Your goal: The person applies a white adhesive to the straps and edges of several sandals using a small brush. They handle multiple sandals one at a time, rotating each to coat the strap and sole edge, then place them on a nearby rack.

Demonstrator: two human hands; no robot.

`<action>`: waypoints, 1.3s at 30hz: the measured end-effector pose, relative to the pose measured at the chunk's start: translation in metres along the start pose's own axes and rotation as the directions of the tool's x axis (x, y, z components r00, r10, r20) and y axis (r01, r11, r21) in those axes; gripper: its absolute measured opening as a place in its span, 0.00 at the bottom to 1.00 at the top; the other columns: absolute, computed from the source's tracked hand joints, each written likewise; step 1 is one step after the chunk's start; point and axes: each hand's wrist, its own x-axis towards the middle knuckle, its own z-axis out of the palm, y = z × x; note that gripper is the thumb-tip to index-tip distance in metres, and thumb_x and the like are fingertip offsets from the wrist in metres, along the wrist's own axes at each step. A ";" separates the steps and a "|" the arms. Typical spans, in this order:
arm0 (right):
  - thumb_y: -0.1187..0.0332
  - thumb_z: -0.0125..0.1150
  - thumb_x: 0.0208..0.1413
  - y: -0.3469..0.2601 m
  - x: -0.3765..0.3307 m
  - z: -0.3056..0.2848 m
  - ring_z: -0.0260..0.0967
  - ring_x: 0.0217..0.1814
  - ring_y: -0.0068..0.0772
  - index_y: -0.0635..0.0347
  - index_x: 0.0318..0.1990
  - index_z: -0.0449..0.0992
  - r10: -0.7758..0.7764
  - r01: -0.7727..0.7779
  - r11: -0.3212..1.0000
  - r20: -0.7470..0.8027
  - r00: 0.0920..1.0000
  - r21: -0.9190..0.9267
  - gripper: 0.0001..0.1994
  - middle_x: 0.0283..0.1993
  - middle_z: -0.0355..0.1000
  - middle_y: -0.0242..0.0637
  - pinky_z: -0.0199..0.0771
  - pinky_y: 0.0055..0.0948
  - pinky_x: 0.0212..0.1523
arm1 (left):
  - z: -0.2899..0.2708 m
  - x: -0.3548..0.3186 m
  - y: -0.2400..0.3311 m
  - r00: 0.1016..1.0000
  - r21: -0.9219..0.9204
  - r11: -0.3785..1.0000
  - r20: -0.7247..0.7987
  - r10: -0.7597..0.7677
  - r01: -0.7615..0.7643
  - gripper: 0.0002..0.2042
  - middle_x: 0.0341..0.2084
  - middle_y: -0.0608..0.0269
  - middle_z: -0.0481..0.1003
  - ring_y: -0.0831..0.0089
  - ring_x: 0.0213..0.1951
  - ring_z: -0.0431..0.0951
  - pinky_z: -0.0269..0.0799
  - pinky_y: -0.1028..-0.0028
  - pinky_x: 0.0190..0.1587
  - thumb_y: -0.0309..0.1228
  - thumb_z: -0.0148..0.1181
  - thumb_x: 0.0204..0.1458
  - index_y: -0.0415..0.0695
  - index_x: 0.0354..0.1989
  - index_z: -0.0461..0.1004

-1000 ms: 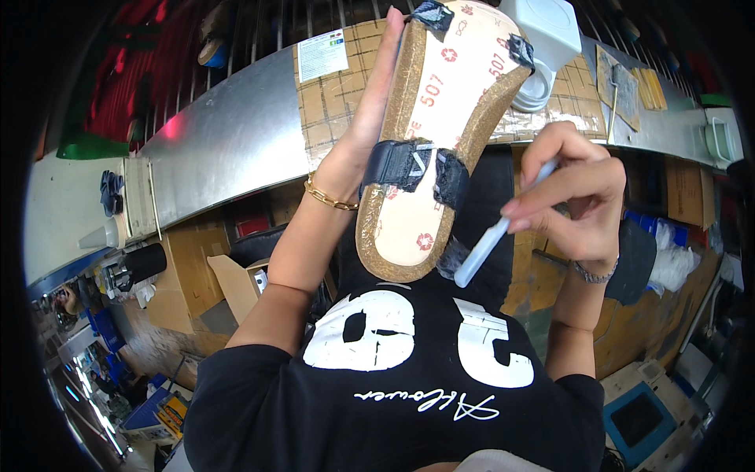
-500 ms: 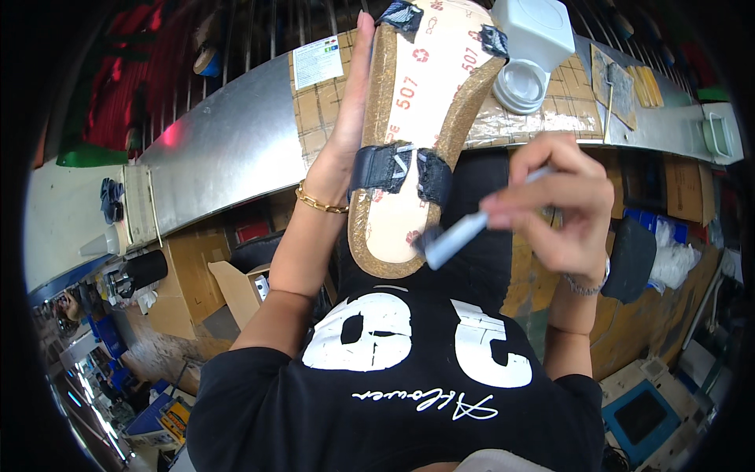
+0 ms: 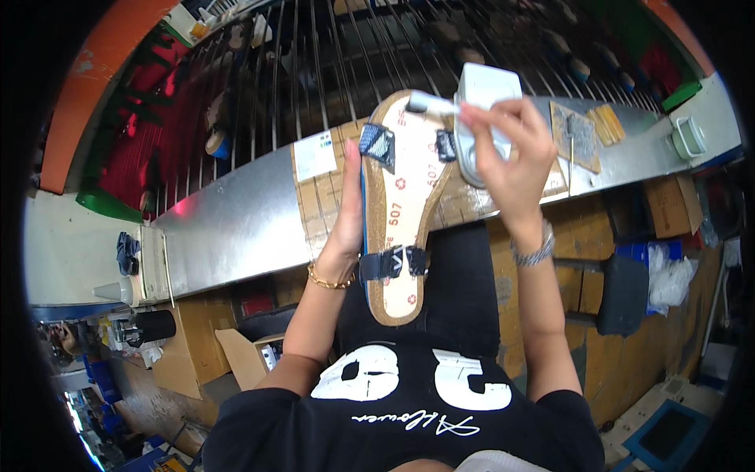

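Fingers pinched a brush at the toe of a cork sandal sole.

The fingers (image 3: 480,126) of the right hand (image 3: 511,161) were closed tight on a slim white brush handle (image 3: 432,104), whose tip rested at the toe end of a long tan cork sandal footbed with dark straps (image 3: 401,212). The left hand (image 3: 348,212) lay flat along the footbed's left edge, fingers stretched straight and thumb hidden behind, holding the sole up lengthwise above the lap. A gold bracelet (image 3: 329,279) circled the left wrist, a silver chain bracelet (image 3: 533,252) the right. Behind the right hand stood a grey-white plastic container (image 3: 487,86) on the long metal workbench ledge (image 3: 236,228), with a wire rack (image 3: 354,63) beyond.
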 end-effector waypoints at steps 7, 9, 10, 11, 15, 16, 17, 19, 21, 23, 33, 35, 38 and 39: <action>0.72 0.70 0.53 -0.013 -0.042 -0.014 0.63 0.26 0.18 0.59 0.38 0.86 0.305 -0.419 0.837 0.335 0.891 0.353 0.05 0.27 0.71 0.28 0.58 0.22 0.26 | -0.011 0.010 0.001 0.992 0.000 1.000 -0.123 -0.019 0.019 0.46 0.46 0.53 0.79 0.72 0.43 0.84 0.84 0.74 0.44 0.71 0.28 0.60 0.39 0.65 0.65; 0.70 0.68 0.58 -0.009 -0.046 -0.022 0.61 0.27 0.13 0.61 0.39 0.86 0.424 -0.605 0.707 0.466 0.777 0.366 0.06 0.28 0.72 0.26 0.57 0.19 0.25 | -0.017 0.013 0.002 0.992 0.053 0.995 -0.104 -0.074 0.080 0.46 0.47 0.54 0.78 0.72 0.45 0.83 0.84 0.73 0.45 0.71 0.29 0.60 0.39 0.64 0.65; 0.68 0.65 0.62 -0.005 -0.047 -0.022 0.60 0.27 0.10 0.66 0.41 0.84 0.515 -0.725 0.583 0.524 0.678 0.366 0.09 0.29 0.74 0.27 0.56 0.19 0.25 | -0.019 0.014 -0.001 0.995 0.030 0.999 -0.094 -0.034 0.037 0.45 0.48 0.52 0.78 0.71 0.45 0.83 0.84 0.72 0.46 0.71 0.30 0.60 0.38 0.64 0.65; 0.68 0.64 0.63 -0.002 -0.048 -0.025 0.62 0.30 0.10 0.67 0.43 0.83 0.525 -0.747 0.553 0.542 0.656 0.369 0.09 0.31 0.75 0.27 0.60 0.17 0.28 | -0.022 0.013 -0.004 0.994 0.001 1.000 -0.108 -0.009 0.009 0.45 0.49 0.50 0.77 0.71 0.46 0.83 0.84 0.72 0.46 0.71 0.30 0.60 0.38 0.64 0.65; 0.69 0.63 0.64 0.014 -0.057 -0.037 0.69 0.36 0.13 0.69 0.46 0.81 0.556 -0.759 0.534 0.522 0.647 0.372 0.11 0.36 0.78 0.29 0.69 0.17 0.38 | -0.052 0.006 0.003 0.981 -0.377 0.906 0.108 -0.163 0.192 0.34 0.56 0.47 0.75 0.60 0.54 0.79 0.76 0.60 0.58 0.56 0.46 0.65 0.35 0.65 0.64; 0.69 0.63 0.63 0.017 -0.060 -0.038 0.70 0.37 0.15 0.70 0.45 0.81 0.526 -0.720 0.562 0.495 0.692 0.408 0.11 0.36 0.78 0.31 0.70 0.18 0.39 | -0.060 0.007 0.004 0.987 -0.361 0.921 0.113 -0.111 0.145 0.32 0.56 0.46 0.74 0.59 0.54 0.79 0.74 0.59 0.59 0.52 0.49 0.64 0.34 0.64 0.65; 0.70 0.63 0.64 0.021 -0.063 -0.045 0.73 0.43 0.18 0.70 0.48 0.80 0.536 -0.734 0.573 0.510 0.672 0.365 0.12 0.40 0.79 0.32 0.72 0.20 0.47 | -0.068 0.010 0.006 0.993 -0.344 0.935 0.111 -0.051 0.086 0.30 0.57 0.46 0.74 0.59 0.55 0.78 0.73 0.58 0.61 0.48 0.53 0.63 0.34 0.64 0.65; 0.71 0.62 0.64 0.028 -0.070 -0.056 0.72 0.39 0.16 0.72 0.51 0.78 0.667 -0.843 0.410 0.515 0.538 0.349 0.13 0.38 0.78 0.31 0.71 0.17 0.40 | -0.081 0.021 0.011 0.980 -0.495 0.864 0.200 0.014 0.089 0.27 0.57 0.45 0.73 0.57 0.54 0.78 0.72 0.57 0.61 0.40 0.59 0.60 0.35 0.63 0.67; 0.71 0.62 0.64 0.034 -0.076 -0.065 0.64 0.29 0.13 0.70 0.53 0.78 0.702 -0.848 0.302 0.501 0.507 0.436 0.14 0.33 0.74 0.28 0.60 0.14 0.26 | -0.090 0.046 0.012 0.999 -0.504 0.863 0.036 0.024 -0.002 0.26 0.53 0.47 0.76 0.58 0.51 0.80 0.77 0.62 0.55 0.45 0.58 0.62 0.38 0.60 0.70; 0.70 0.60 0.65 0.038 -0.082 -0.072 0.66 0.31 0.16 0.71 0.53 0.78 0.702 -0.820 0.411 0.436 0.563 0.398 0.14 0.33 0.75 0.30 0.66 0.17 0.32 | -0.104 0.087 0.019 0.999 -0.527 0.849 0.037 -0.008 0.026 0.38 0.49 0.43 0.75 0.59 0.44 0.81 0.82 0.67 0.46 0.59 0.60 0.54 0.34 0.58 0.69; 0.74 0.63 0.63 0.045 -0.102 -0.082 0.74 0.36 0.20 0.72 0.52 0.78 0.694 -0.788 0.387 0.411 0.591 0.479 0.13 0.37 0.79 0.37 0.75 0.20 0.41 | -0.214 0.245 0.010 0.825 -0.564 0.759 -0.561 -0.064 -0.325 0.36 0.51 0.60 0.76 0.59 0.49 0.78 0.78 0.58 0.52 0.70 0.61 0.46 0.52 0.52 0.73; 0.74 0.62 0.63 0.050 -0.104 -0.084 0.74 0.36 0.20 0.72 0.52 0.78 0.693 -0.800 0.393 0.427 0.581 0.453 0.13 0.37 0.79 0.37 0.75 0.20 0.41 | -0.202 0.232 0.012 0.834 -0.774 0.559 -0.495 -0.244 -0.296 0.38 0.61 0.50 0.66 0.50 0.62 0.66 0.64 0.49 0.63 0.67 0.52 0.54 0.48 0.61 0.67; 0.75 0.62 0.63 0.055 -0.106 -0.083 0.74 0.37 0.20 0.72 0.52 0.78 0.694 -0.805 0.368 0.439 0.571 0.466 0.13 0.37 0.80 0.37 0.75 0.20 0.42 | -0.146 0.200 0.025 0.723 -0.734 0.638 -0.570 -0.391 -0.233 0.48 0.70 0.22 0.44 0.35 0.73 0.44 0.34 0.38 0.72 0.61 0.48 0.59 0.36 0.75 0.38; 0.75 0.62 0.63 0.057 -0.105 -0.081 0.74 0.37 0.20 0.72 0.53 0.78 0.705 -0.812 0.351 0.439 0.557 0.467 0.13 0.37 0.80 0.37 0.75 0.20 0.42 | -0.123 0.186 0.028 0.848 -0.598 0.802 -0.426 -0.315 -0.003 0.51 0.68 0.19 0.47 0.36 0.72 0.46 0.42 0.38 0.71 0.62 0.45 0.61 0.34 0.75 0.28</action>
